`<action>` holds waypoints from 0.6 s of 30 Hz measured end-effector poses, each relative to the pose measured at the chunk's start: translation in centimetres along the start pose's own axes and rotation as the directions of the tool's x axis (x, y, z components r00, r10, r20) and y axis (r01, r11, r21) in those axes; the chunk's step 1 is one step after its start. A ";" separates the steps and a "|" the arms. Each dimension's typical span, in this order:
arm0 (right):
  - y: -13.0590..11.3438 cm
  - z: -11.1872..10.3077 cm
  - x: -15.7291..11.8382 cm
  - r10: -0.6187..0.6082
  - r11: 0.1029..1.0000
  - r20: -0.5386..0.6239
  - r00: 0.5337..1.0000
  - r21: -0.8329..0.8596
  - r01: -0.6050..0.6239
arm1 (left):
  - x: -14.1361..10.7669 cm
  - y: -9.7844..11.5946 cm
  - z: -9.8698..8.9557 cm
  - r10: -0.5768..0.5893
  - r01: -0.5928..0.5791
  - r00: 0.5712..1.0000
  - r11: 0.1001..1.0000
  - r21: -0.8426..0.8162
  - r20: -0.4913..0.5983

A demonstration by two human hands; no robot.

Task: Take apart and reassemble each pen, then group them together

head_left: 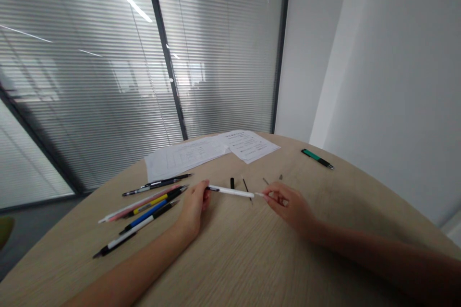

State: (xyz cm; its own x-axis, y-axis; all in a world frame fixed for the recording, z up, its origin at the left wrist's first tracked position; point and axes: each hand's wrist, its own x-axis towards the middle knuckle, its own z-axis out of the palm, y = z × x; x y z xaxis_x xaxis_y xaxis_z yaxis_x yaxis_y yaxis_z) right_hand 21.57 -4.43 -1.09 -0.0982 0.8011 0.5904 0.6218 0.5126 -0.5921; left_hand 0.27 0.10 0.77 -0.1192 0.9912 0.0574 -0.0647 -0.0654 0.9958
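Observation:
My left hand (195,204) is closed round the dark end of a white pen barrel (234,192), which points to the right. Close to the barrel's open tip, my right hand (284,201) pinches a small pale, thin piece (259,194); its far end is hidden by the fingers. Behind the barrel a short black grip (232,183) stands on the table. A thin dark refill (245,185) lies partly behind the barrel. Two small parts, a grey one (265,181) and a dark one (281,177), are beyond my right hand.
Several pens (151,206) lie side by side on the round wooden table (230,259) at the left. Printed sheets (190,156) rest at its far edge. A green and black pen (317,158) is at the back right. Glass with blinds stands behind.

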 end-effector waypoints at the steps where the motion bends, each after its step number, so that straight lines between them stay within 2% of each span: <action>1: 0.1 0.1 -0.1 0.004 1.000 -0.016 1.000 0.017 -0.004 | 0.0 0.0 0.0 -0.002 0.002 1.000 1.000 -0.002 0.005; 7: 0.7 0.7 -0.4 0.043 0.990 -0.037 0.998 0.140 -0.037 | 0.2 -0.1 -0.1 -0.008 0.008 1.000 1.000 0.004 0.023; 15: 0.2 0.4 -0.1 0.000 0.999 0.032 0.999 0.050 -0.001 | -0.2 0.1 0.0 0.001 -0.004 0.999 0.997 0.073 0.039; 18: 0.3 0.4 0.0 0.006 0.999 0.023 1.000 0.046 -0.007 | -0.6 0.2 0.1 0.048 -0.057 0.997 0.988 0.145 0.061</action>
State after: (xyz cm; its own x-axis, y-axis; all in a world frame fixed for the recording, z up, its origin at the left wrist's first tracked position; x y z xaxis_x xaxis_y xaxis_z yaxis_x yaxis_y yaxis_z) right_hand 21.47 -4.15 -1.47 -0.1122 0.8108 0.5744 0.5863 0.5208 -0.6205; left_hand 0.39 -0.46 0.94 -0.0614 0.9921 0.1095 0.0865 -0.1040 0.9908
